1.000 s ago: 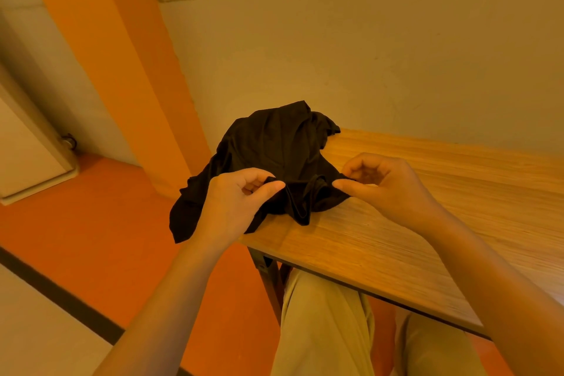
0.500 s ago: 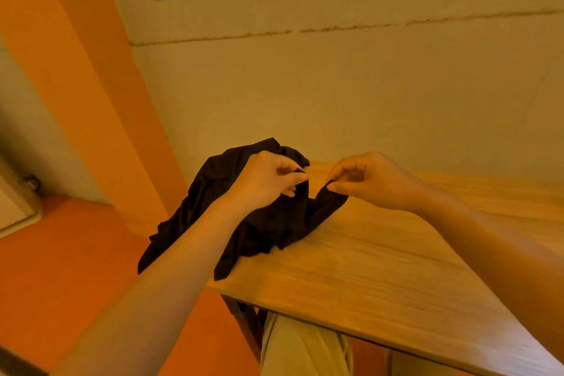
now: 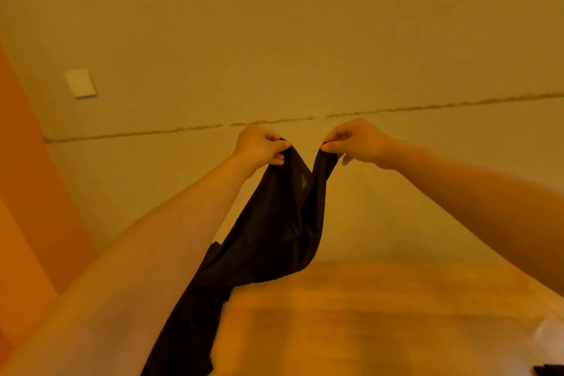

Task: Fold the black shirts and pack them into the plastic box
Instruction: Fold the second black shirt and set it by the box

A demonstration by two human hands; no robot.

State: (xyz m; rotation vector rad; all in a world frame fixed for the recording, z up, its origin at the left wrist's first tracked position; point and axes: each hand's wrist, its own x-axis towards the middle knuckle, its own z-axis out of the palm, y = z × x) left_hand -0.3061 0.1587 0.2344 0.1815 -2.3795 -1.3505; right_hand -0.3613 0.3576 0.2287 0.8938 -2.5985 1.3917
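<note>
Left hand (image 3: 259, 145) and right hand (image 3: 355, 140) each pinch the black shirt (image 3: 274, 223) mid-frame, grip tight, cloth hanging over the counter (image 3: 381, 314).

The shirt (image 3: 274, 235) hangs above the near-left part of the table (image 3: 381, 314), its top edge held up in front of the wall (image 3: 305, 40). The left hand (image 3: 259, 143) pinches that edge to the left, the right hand (image 3: 354, 140) to the right. A wall plate (image 3: 81, 83) sits well left of the hands.
</note>
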